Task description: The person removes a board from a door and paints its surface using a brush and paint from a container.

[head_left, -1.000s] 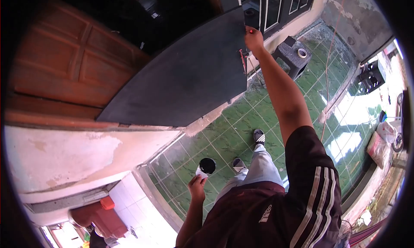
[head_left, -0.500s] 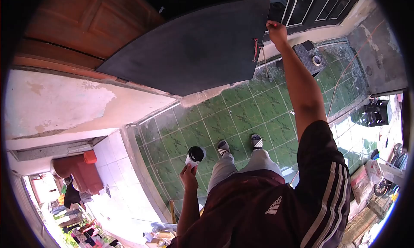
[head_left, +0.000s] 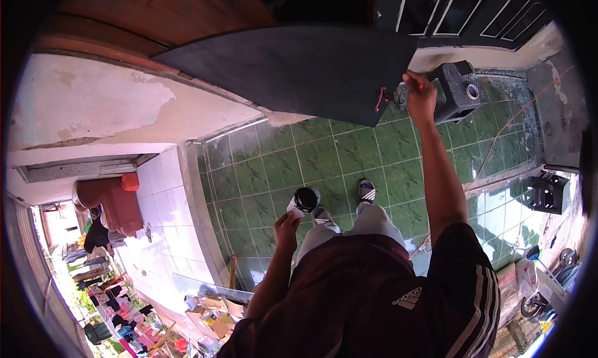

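Note:
A large dark panel (head_left: 293, 71), seemingly a door, reaches across the upper middle, with a red-marked handle (head_left: 380, 99) near its right end. At that end my right hand (head_left: 421, 96) is closed, with a small red piece showing at its fingers; the rest of what it grips is hidden. Low in the middle, my left hand (head_left: 286, 230) pinches a white cup (head_left: 298, 208) with black, paint-like stuff at its mouth.
Beyond my right hand stands a dark stool (head_left: 458, 90) carrying a tape roll (head_left: 472, 91). An orange cord (head_left: 498, 131) crosses the green tiled floor (head_left: 358, 151). A black crate (head_left: 548, 193) is at the right, cardboard boxes (head_left: 215, 317) at the lower left.
My view has shifted. My right hand now appears lower and further right, still by the panel's end. The left hand and cup appear higher and further right, and one foot has stepped forward.

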Motion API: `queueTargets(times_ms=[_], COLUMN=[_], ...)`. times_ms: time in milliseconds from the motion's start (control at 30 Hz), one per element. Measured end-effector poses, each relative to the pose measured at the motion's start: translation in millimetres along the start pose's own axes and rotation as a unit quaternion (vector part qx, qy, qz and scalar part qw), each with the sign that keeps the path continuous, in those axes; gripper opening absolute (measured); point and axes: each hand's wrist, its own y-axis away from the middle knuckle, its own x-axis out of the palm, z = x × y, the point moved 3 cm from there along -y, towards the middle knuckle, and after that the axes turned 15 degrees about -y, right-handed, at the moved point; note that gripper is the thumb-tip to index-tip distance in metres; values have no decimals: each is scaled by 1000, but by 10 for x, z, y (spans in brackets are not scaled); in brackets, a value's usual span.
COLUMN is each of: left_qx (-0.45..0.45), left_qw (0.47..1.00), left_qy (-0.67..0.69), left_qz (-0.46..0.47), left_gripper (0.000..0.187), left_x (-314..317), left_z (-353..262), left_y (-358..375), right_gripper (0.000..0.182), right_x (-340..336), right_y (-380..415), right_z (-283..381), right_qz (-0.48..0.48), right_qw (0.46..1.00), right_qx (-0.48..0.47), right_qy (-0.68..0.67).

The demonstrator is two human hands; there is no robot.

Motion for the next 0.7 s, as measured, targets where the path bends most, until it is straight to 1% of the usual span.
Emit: queueTargets(times_ms=[133,233,333,433,533,567,667,700], left_qx=[3,16,4,9,10,5,-1,6], left_qw=[1000,999,998,996,995,995,993,990], left_qy=[-11,5,-12,-24,-36,-40,-69,-86], left_qz=[27,35,58,82,97,95,99,107], left_gripper=[37,35,35,34,31,30,28,28], left_x=[-130,-310,-569,-851,-1123,-1202,-1416,-1471], left_z=[208,387,560,713,851,896,1016,1082], left_y=[-68,-106,-127,-137,-125,-112,-83,-111], right_gripper=[19,18,18,19,18,21,24,25], right_x=[-118,-123,-79,-14,84,97,68,18], right_y=[777,1352,1905,2382,2799,2911,3280,3384], right_z=[318,638,954,1171,1315,1382,1636,1629], right_qz=[-10,2,-4,2,0,18,-18,-29], right_qw=[999,998,992,994,995,990,994,993], right_qx=[-5,-5,74,31,-40,-90,52,62], right_qy=[53,58,98,107,91,110,95,93])
